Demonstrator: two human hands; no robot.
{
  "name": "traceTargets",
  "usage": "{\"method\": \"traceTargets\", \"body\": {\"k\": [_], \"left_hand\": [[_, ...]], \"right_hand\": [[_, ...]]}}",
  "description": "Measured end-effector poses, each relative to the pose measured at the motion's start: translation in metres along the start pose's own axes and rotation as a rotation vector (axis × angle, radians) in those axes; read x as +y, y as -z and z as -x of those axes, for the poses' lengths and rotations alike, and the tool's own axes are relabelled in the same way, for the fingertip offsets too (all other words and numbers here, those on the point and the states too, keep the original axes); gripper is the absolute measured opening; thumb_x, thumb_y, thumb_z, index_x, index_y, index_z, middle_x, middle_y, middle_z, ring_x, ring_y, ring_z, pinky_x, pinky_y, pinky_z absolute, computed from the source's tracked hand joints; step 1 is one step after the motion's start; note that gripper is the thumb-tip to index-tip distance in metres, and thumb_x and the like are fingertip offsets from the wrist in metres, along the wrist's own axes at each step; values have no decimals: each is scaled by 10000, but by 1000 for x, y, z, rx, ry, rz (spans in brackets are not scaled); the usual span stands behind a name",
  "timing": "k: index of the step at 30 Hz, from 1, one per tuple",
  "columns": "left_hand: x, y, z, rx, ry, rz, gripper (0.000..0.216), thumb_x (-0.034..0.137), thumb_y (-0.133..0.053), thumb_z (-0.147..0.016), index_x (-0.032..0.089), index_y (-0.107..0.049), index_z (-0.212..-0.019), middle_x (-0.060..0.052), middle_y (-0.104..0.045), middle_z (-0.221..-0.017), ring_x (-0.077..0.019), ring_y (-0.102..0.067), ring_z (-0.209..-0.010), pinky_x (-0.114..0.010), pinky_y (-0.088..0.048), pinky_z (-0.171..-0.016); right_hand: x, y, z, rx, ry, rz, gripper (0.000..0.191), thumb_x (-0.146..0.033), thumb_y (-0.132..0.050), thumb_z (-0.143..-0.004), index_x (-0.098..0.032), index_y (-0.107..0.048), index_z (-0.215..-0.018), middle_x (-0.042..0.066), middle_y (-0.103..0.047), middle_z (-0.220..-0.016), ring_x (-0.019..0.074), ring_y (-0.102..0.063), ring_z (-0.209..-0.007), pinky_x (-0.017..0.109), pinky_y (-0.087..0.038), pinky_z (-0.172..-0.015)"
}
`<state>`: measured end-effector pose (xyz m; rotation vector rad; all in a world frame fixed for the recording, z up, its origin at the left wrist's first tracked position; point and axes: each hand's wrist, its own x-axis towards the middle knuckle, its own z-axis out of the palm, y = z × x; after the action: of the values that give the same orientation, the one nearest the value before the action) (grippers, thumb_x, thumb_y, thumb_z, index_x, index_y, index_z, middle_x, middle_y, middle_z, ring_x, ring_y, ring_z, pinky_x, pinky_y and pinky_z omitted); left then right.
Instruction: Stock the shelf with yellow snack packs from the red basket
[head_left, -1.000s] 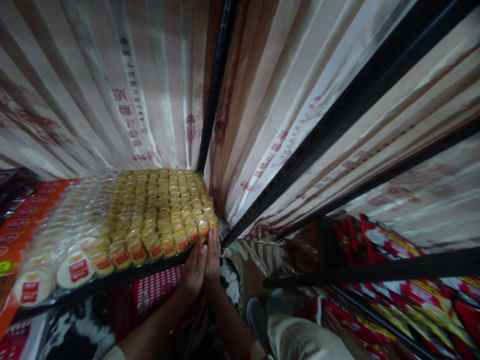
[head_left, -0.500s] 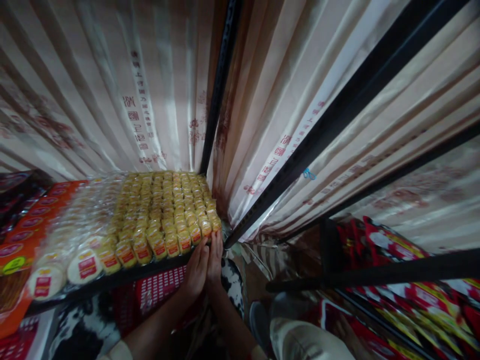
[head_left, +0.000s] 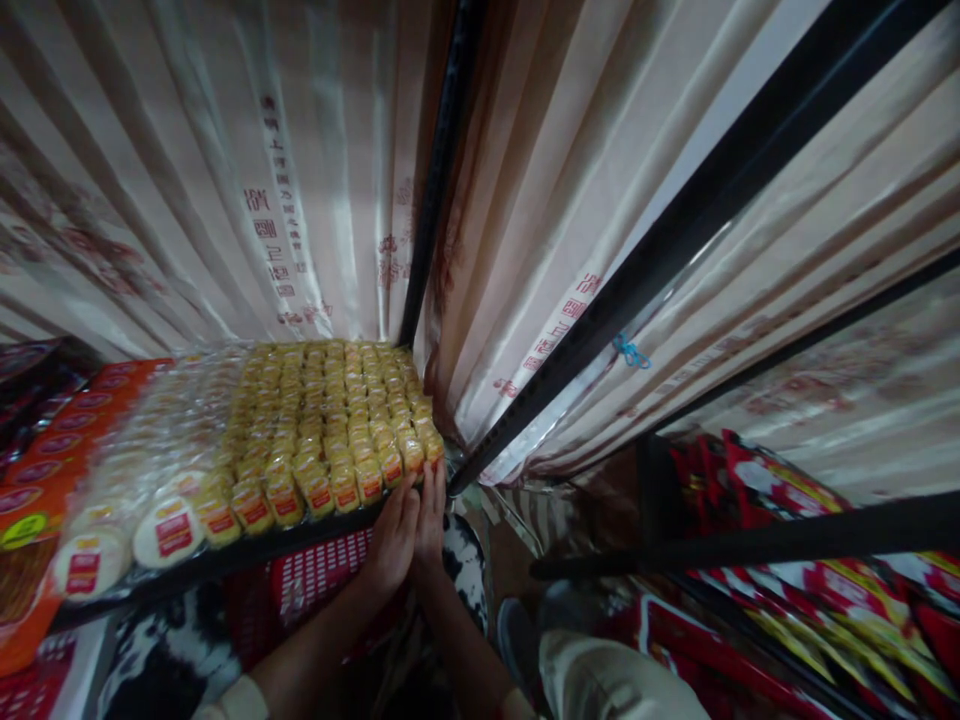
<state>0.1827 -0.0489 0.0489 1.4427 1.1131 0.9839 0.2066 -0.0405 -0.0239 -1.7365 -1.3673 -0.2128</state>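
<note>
Yellow wrapped snack packs (head_left: 330,430) with red labels stand in tight rows on a dark-edged shelf (head_left: 247,553). At the right front corner of these rows, my left hand (head_left: 391,535) has its fingers stretched forward, fingertips at the front packs. Right beside it, my right hand (head_left: 429,515) reaches up with straight fingers touching the end pack. The two hands lie close together, and neither is wrapped round a pack. Their palms face away and are partly hidden. Left of the yellow rows are round white packs (head_left: 169,530) in clear wrap.
Orange packages (head_left: 45,520) lie at the far left. A red basket (head_left: 319,570) sits under the shelf. Black metal posts (head_left: 600,320) cross in front of pale printed curtains (head_left: 322,170). Red and yellow bags (head_left: 817,590) fill a rack at right. A light-trousered leg (head_left: 600,675) shows below.
Both hands stay almost still at the front packs. The view shifts slightly. A blurred hand-like shape near the red packages at lower right no longer shows.
</note>
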Motion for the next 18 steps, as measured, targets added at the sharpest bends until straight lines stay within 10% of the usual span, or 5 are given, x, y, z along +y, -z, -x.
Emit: {"method": "traceTargets", "body": {"k": [10,18], "left_hand": [[69,41,9,103,210,164,396,180,-343,-784,158,-630,-1057,-69,-600,-1220,-191,-453,-1240,-330,-289,-1107],[6,70,22,55,55,88,420,321,-434,-814,143,-550,-1177,-127,-490,-1334,-242,-421,-1264,-419,-287,-1105]], "right_hand": [[-11,15,1,-1,31,-10,467,-224,-264,-947,-213,-277,-1413,102,-335,-1435,242,-296,-1330,469,-388,-1005],[-17,21,9,-75,136,-27,516,-157,-326,-915,-228,-255,-1421,120,-477,-1331,217,-431,-1246,414,-434,-974]]}}
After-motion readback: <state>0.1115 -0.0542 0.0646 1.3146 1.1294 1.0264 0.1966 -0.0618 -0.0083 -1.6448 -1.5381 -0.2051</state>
